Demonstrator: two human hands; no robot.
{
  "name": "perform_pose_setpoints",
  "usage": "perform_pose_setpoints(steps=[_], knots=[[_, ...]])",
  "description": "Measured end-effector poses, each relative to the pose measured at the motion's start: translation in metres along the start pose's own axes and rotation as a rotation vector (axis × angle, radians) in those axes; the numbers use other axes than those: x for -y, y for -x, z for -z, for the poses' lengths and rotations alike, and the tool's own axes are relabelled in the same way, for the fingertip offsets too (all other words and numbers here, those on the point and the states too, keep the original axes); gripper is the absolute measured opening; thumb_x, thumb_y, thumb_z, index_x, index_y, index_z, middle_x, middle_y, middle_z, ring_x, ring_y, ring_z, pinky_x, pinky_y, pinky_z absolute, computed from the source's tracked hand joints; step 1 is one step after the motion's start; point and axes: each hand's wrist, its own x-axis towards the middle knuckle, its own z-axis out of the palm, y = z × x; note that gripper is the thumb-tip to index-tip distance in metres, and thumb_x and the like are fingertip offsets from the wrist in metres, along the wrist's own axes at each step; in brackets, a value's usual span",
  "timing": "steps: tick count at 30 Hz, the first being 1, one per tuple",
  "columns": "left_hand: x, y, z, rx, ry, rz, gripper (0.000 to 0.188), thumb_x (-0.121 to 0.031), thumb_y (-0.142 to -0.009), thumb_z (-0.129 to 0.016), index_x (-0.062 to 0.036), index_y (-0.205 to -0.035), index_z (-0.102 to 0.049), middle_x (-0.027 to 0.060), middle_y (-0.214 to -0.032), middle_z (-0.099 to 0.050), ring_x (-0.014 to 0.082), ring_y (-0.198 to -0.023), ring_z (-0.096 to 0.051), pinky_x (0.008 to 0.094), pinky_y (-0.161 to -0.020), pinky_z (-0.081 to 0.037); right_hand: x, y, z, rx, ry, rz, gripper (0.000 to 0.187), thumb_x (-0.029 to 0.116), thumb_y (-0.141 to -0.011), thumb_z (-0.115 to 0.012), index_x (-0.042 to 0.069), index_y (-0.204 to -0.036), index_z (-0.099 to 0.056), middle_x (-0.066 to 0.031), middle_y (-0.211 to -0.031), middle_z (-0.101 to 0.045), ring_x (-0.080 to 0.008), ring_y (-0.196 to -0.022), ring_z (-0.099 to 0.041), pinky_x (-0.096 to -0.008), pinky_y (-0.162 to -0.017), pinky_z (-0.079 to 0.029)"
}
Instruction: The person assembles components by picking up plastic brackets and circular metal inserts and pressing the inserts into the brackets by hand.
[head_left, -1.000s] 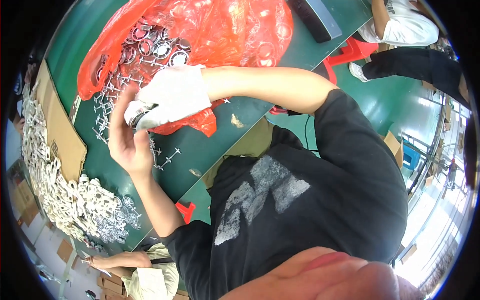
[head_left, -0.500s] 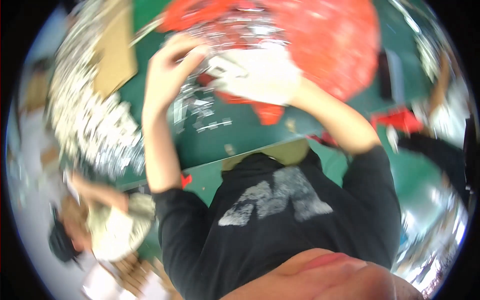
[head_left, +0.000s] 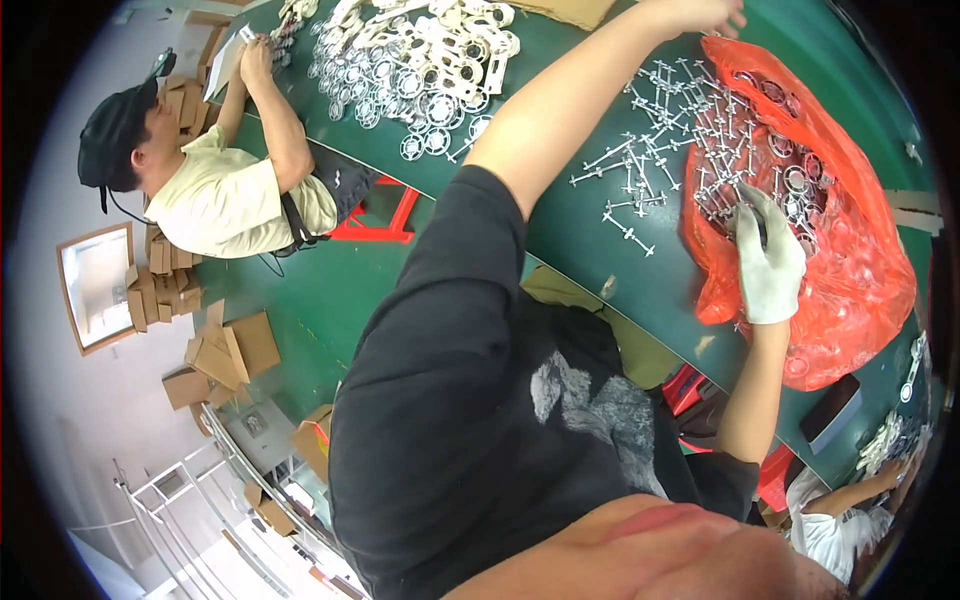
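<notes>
Left hand (head_left: 708,14): parted from right hand (head_left: 772,262) since half a second ago — now near the red bag (head_left: 852,285); grip unclear.
Right hand: gloved, at metal pins (head_left: 715,128) — grip unclear.
Metal pins: on bag and table (head_left: 562,240).

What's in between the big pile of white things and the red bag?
In the head view, the bare left arm crosses between the white pile and the red bag; some small silver rods lie on the green table nearer the bag.
</notes>
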Motion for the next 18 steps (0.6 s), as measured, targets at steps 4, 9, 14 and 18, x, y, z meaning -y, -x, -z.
perform_pose_setpoints(steps=[4, 9, 14, 18], knots=[[-0.01, 0.108, 0.095, -0.016, -0.972, -0.026, 0.034, -0.03, -0.087, -0.066, -0.0004, -0.098, -0.076, 0.0242, -0.092, -0.074, 0.0378, -0.093, -0.073, 0.0488, -0.085, -0.057, -0.006, 0.002, 0.001, -0.022, 0.036, 0.023, 0.031, 0.018, -0.099, -0.063, 0.002, -0.125, -0.068, -0.0139, -0.106, -0.076, -0.0192, -0.095, -0.074, -0.0307, -0.09, -0.054], [0.08, 0.1, 0.198, -0.006, -0.787, 0.176, 0.04, -0.037, -0.091, -0.069, 0.001, -0.104, -0.071, 0.0171, -0.094, -0.074, 0.0304, -0.085, -0.073, 0.0392, -0.075, -0.058, -0.001, 0.004, 0.006, -0.026, 0.057, 0.061, 0.029, 0.02, -0.099, -0.064, 0.003, -0.121, -0.07, -0.015, -0.107, -0.076, -0.0229, -0.097, -0.074, -0.0332, -0.09, -0.055], [0.162, 0.08, 0.22, -0.09, -0.778, 0.002, 0.052, -0.036, -0.081, -0.073, 0.0068, -0.111, -0.069, 0.0271, -0.096, -0.074, 0.0375, -0.089, -0.074, 0.0477, -0.085, -0.057, -0.005, 0.0, 0.007, -0.004, 0.11, 0.139, 0.03, 0.028, -0.096, -0.064, 0.008, -0.116, -0.072, -0.0165, -0.103, -0.074, -0.0327, -0.095, -0.072, -0.0381, -0.084, -0.056], [0.149, 0.076, 0.214, 0.026, -0.946, 0.082, 0.038, -0.025, -0.076, -0.069, 0.0053, -0.099, -0.072, 0.0296, -0.1, -0.072, 0.0431, -0.099, -0.07, 0.0475, -0.091, -0.054, -0.006, 0.0, 0.006, -0.009, 0.123, 0.19, 0.028, 0.029, -0.095, -0.063, 0.009, -0.114, -0.072, -0.0125, -0.103, -0.074, -0.0293, -0.095, -0.072, -0.0372, -0.082, -0.057]])
